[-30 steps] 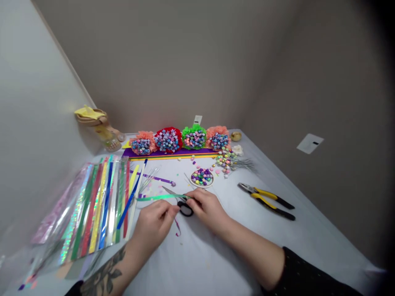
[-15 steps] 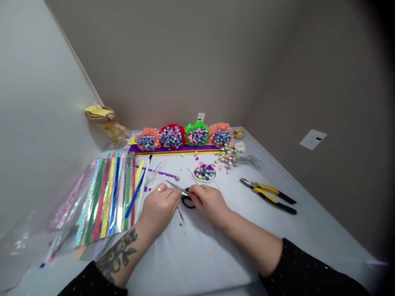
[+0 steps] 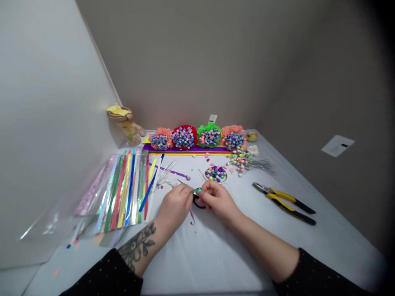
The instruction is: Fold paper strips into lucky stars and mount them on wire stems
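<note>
Left hand (image 3: 175,208) and right hand (image 3: 219,202) pinch a green strip (image 3: 197,191) just below a round dish (image 3: 215,182) heaped with paper stars (image 3: 215,173).

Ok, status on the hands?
Left hand, right hand meeting at green strip. Black-handled scissors between them. Yellow-handled pliers apart, off right.

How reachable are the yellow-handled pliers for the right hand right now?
Likely yes. The right hand is on the same side as the yellow-handled pliers, with no object showing between them on the tabletop. It would probably have to release the green strip first.
</note>
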The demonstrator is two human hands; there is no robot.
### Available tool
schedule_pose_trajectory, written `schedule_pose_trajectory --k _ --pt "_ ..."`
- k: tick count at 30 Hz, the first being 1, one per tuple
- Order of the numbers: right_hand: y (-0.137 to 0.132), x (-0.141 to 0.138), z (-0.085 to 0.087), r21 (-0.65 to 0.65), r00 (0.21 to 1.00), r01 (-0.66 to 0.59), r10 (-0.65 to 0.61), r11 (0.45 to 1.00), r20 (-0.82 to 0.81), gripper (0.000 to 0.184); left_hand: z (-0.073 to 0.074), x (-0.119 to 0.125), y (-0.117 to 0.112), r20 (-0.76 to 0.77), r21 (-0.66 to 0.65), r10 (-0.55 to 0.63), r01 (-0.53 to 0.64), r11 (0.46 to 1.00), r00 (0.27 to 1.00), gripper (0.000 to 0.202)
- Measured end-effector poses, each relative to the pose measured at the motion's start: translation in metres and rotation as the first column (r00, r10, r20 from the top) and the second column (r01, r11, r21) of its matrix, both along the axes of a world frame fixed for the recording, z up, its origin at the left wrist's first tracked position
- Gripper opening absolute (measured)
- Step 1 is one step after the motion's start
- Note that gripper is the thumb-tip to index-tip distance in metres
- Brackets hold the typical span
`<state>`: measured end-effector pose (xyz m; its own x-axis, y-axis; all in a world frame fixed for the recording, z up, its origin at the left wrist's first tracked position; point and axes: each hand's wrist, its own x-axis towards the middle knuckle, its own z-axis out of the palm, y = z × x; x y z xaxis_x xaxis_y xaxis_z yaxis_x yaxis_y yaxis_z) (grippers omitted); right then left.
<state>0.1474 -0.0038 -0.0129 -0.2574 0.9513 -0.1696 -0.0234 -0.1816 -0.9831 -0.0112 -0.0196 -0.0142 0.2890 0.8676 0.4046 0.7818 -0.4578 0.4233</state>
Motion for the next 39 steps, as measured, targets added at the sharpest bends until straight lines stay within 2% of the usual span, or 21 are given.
schedule_pose_trajectory --k 2,3,5,7,9,11,15,20,22,24,25,26,27,28,30,31,32,33,35,37,39 --pt "-0.001 -0.002 0.002 -0.112 0.991 -0.035 0.020 0.993 -0.135 0.016 0.000 0.001 0.001 0.219 -0.171 0.083 -0.045 0.984 0.972 0.015" --pt "-0.002 -0.003 0.003 -0.144 0.985 -0.042 0.017 0.989 -0.175 0.017 0.001 0.003 0.002 0.332 -0.281 0.144 -0.048 0.959 0.932 0.013" --pt "-0.002 -0.003 0.004 -0.171 0.975 -0.039 0.000 0.984 -0.222 0.016 0.002 0.006 0.002 0.515 -0.485 0.273 0.014 0.874 0.813 0.007" --pt "-0.002 -0.003 0.004 -0.168 0.970 -0.026 -0.016 0.985 -0.241 0.015 0.004 0.011 0.002 0.625 -0.596 0.367 0.118 0.794 0.689 0.005" --pt "-0.002 -0.002 0.004 -0.159 0.972 -0.014 -0.024 0.987 -0.236 0.014 0.005 0.015 0.001 0.677 -0.631 0.416 0.190 0.752 0.607 0.007" --pt "-0.002 -0.002 0.004 -0.150 0.977 0.002 -0.034 0.989 -0.212 0.013 0.006 0.017 -0.001 0.694 -0.652 0.448 0.227 0.723 0.564 0.009" --pt "-0.002 -0.003 0.000 -0.105 0.985 0.051 -0.068 0.993 -0.161 0.012 0.006 0.019 -0.003 0.706 -0.669 0.469 0.280 0.689 0.531 0.015" --pt "-0.002 -0.003 -0.004 -0.063 0.989 0.041 -0.050 0.997 -0.140 0.011 0.008 0.018 -0.002 0.725 -0.658 0.470 0.303 0.690 0.503 0.018" --pt "-0.001 0.001 -0.002 -0.004 0.995 0.011 -0.011 1.000 -0.100 0.011 0.010 0.017 -0.001 0.733 -0.655 0.484 0.302 0.693 0.478 0.016" --pt "0.000 0.006 -0.001 0.154 1.000 0.000 -0.002 0.988 0.015 0.010 0.012 0.015 0.000 0.743 -0.655 0.509 0.315 0.687 0.433 0.014" --pt "0.000 0.008 0.000 0.284 0.996 -0.009 -0.018 0.959 0.093 0.008 0.013 0.014 0.000 0.748 -0.655 0.524 0.328 0.680 0.407 0.013" --pt "0.001 0.011 0.000 0.438 0.985 -0.031 -0.048 0.899 0.168 0.006 0.014 0.013 0.000 0.753 -0.654 0.538 0.344 0.674 0.380 0.013" --pt "0.001 0.012 0.000 0.588 0.969 -0.071 -0.084 0.806 0.232 0.010 0.015 0.012 0.000 0.756 -0.654 0.549 0.364 0.663 0.357 0.014" --pt "0.001 0.013 0.000 0.714 0.953 -0.122 -0.118 0.690 0.278 0.016 0.015 0.011 0.000 0.757 -0.654 0.558 0.388 0.649 0.341 0.014" --pt "0.000 0.012 0.000 0.860 0.928 -0.213 -0.179 0.463 0.326 0.026 0.015 0.009 0.000 0.756 -0.652 0.567 0.453 0.609 0.326 0.016" --pt "-0.001 0.011 0.000 0.891 0.918 -0.244 -0.205 0.383 0.340 0.028 0.014 0.008 -0.001 0.756 -0.648 0.568 0.489 0.584 0.325 0.017" --pt "-0.002 0.009 0.000 0.907 0.910 -0.267 -0.224 0.325 0.348 0.028 0.013 0.007 -0.001 0.757 -0.644 0.566 0.519 0.561 0.327 0.018" --pt "-0.003 0.008 0.001 0.915 0.907 -0.284 -0.229 0.286 0.353 0.027 0.013 0.007 0.000 0.758 -0.641 0.563 0.539 0.547 0.330 0.018" --pt "-0.005 0.006 0.002 0.922 0.913 -0.304 -0.203 0.238 0.353 0.023 0.011 0.005 0.002 0.763 -0.638 0.554 0.531 0.558 0.334 0.019" --pt "-0.007 0.006 0.004 0.909 0.913 -0.346 -0.140 0.232 0.383 0.019 0.010 0.001 0.006 0.768 -0.638 0.547 0.468 0.611 0.332 0.020" --pt "-0.010 0.006 0.006 0.859 0.882 -0.445 -0.039 0.254 0.469 0.018 0.008 -0.004 0.013 0.769 -0.638 0.538 0.368 0.676 0.345 0.022"
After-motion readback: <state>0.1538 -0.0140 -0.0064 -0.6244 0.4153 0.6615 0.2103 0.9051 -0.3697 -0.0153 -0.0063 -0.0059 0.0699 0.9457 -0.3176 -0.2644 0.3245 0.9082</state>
